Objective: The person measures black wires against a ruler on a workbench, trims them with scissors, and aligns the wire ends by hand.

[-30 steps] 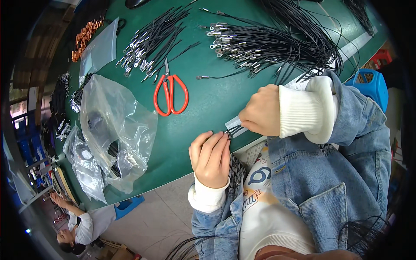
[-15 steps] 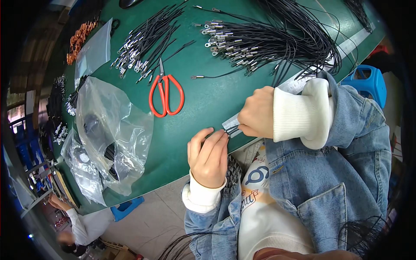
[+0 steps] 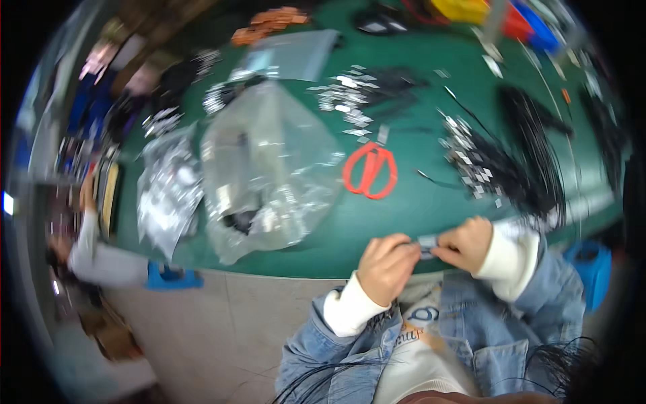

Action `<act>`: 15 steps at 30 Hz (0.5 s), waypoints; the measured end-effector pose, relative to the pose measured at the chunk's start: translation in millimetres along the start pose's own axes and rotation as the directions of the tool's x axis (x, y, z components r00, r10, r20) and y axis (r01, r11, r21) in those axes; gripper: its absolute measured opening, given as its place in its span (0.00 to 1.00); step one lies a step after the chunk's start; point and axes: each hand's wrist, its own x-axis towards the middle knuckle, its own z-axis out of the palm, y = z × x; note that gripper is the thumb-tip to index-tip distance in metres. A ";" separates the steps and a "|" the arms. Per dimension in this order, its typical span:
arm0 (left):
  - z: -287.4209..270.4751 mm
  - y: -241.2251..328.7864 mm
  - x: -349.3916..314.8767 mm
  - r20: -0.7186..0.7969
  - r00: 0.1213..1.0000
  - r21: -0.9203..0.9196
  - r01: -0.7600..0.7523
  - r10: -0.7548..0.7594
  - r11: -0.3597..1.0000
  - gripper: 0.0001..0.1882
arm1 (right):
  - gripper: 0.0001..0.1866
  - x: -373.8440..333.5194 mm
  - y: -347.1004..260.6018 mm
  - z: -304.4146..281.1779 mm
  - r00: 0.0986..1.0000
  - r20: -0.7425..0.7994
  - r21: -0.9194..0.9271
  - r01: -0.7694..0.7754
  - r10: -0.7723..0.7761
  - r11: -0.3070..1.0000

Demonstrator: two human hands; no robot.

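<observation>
Near the table's front edge my two hands almost meet, their fingers closed. My left hand (image 3: pixel 388 269) pinches the ends of short black cables (image 3: pixel 426 250), and my right hand (image 3: pixel 468 248) grips the same cables from the right. Motion blur hides their exact number. Beneath them shows the end of a steel ruler (image 3: pixel 427 240), which runs off to the right under my right hand. Red-handled scissors (image 3: pixel 370 174) lie farther off, slightly left of my hands. Beyond my right hand rests a bundle of black cables with silvery ring terminals (image 3: pixel 476 168).
Large clear plastic bags (image 3: pixel 276 155) and a smaller bag (image 3: pixel 169 185) cover the left of the green table (image 3: pixel 303 259). A second cable pile (image 3: pixel 350 101) and orange parts (image 3: pixel 269 23) lie farther back. Blue stools (image 3: pixel 176 276) stand at both sides. Another person's arm (image 3: pixel 86 229) is far left.
My view has swung leftward, so table things appear shifted right and blurred. More of the table's far side shows. Both hands still hold the cables over the ruler's end.
</observation>
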 end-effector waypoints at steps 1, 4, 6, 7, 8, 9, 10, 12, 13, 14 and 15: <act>-4.0 0.6 -1.9 -0.012 1.000 -0.023 -0.006 0.006 1.000 0.13 | 0.12 0.1 -3.7 1.0 1.000 -0.016 0.036 -0.008 0.009 0.999; 2.1 -6.9 -5.9 -0.138 0.990 -0.017 -0.006 0.003 1.000 0.11 | 0.12 -0.1 -4.8 -0.4 0.996 0.068 0.044 -0.068 0.064 0.997; 5.8 -7.3 -12.2 -0.066 0.997 -0.073 -0.033 0.028 0.997 0.08 | 0.12 -1.2 -0.9 9.0 0.998 0.052 0.086 -0.046 0.041 0.995; 8.4 -6.3 -14.2 -0.100 0.995 -0.095 -0.040 0.030 0.995 0.06 | 0.12 -2.5 -0.5 10.3 0.995 0.079 0.065 -0.058 0.053 0.996; 10.4 -5.4 -14.7 -0.155 0.988 -0.075 -0.035 0.023 0.997 0.06 | 0.12 -1.7 -2.3 8.9 0.993 0.099 0.045 -0.074 0.069 0.996; 11.2 -5.1 -13.8 -0.137 0.990 -0.090 -0.044 0.031 0.995 0.06 | 0.12 -2.9 -7.2 4.0 0.990 0.111 0.069 -0.091 0.083 0.993; 8.7 -4.1 -16.0 -0.103 0.994 -0.088 -0.042 0.033 0.995 0.06 | 0.12 -3.3 -6.0 6.0 0.991 0.121 0.045 -0.071 0.065 0.996; 10.7 -2.4 -15.2 -0.115 0.993 -0.071 -0.048 0.039 0.996 0.06 | 0.12 -4.8 -5.4 4.5 0.992 0.112 0.052 -0.058 0.052 0.997; 11.5 -0.3 -17.0 -0.121 0.992 -0.075 -0.033 0.024 0.997 0.06 | 0.12 -4.4 -5.3 5.0 0.993 0.113 0.066 -0.049 0.042 0.997; 11.4 1.0 -17.5 -0.126 0.992 -0.082 -0.022 0.012 0.996 0.06 | 0.12 -3.9 -5.7 4.5 0.994 0.106 0.068 -0.043 0.036 0.997; 9.7 0.9 -15.7 -0.124 0.992 -0.072 -0.027 0.018 0.997 0.06 | 0.12 -3.1 -5.5 4.1 0.995 0.097 0.069 -0.039 0.032 0.997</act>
